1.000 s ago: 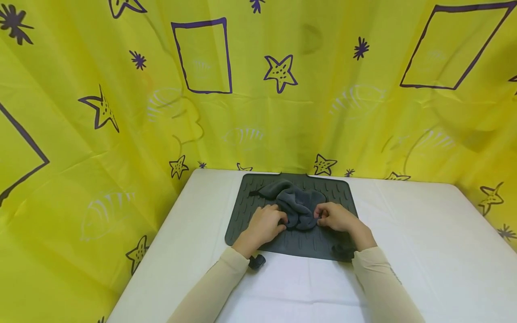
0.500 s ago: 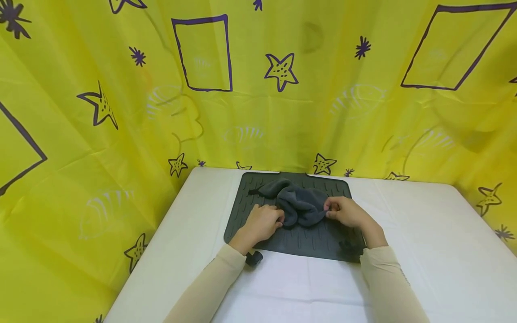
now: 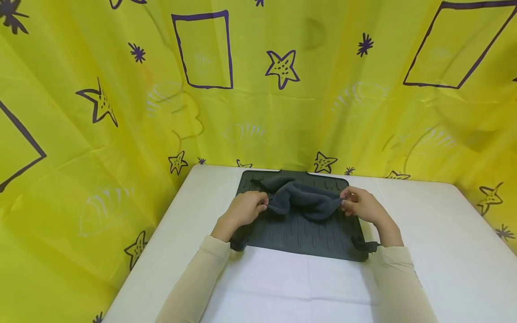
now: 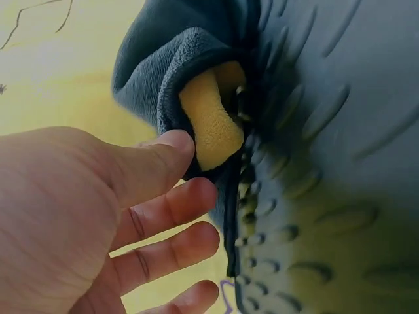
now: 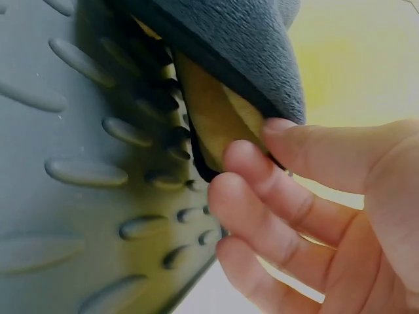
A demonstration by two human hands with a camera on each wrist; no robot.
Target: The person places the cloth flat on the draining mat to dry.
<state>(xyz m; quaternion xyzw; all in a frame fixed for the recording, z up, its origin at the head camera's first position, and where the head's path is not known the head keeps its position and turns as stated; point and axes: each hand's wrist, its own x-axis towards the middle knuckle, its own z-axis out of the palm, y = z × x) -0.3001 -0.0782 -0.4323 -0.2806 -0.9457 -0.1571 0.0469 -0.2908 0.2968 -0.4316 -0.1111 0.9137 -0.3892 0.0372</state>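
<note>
Curtain: yellow cloth [image 3: 250,110] is hanging on the left, behind and on the right, purple stars and frames showing on it.
Table: the white top [image 3: 167,251] is stretching out below the curtain, bearing the mat.
Left sleeve: pale fabric [image 3: 195,280] is covering the forearm up to the wrist.
Left hand: the hand [image 3: 242,210] is pinching the towel's near left corner between thumb and fingers, the lower fingers spreading apart below.
Mat: the dark ridged mat [image 3: 307,240] is lying flat, its far edge nearing the curtain.
Towel: the dark grey towel [image 3: 300,199] is bunching in folds over the mat's far half, between both hands; its near edge is sagging in the middle, and I cannot tell whether that part is touching the mat. A dark tip is pointing out at its far left. Up close, a yellow underside is showing at both held corners.
Right hand: the hand [image 3: 365,207] is pinching the towel's right corner between thumb and forefinger, the other fingers curving loosely below.
Right sleeve: matching pale fabric [image 3: 404,285] is covering that forearm.
</note>
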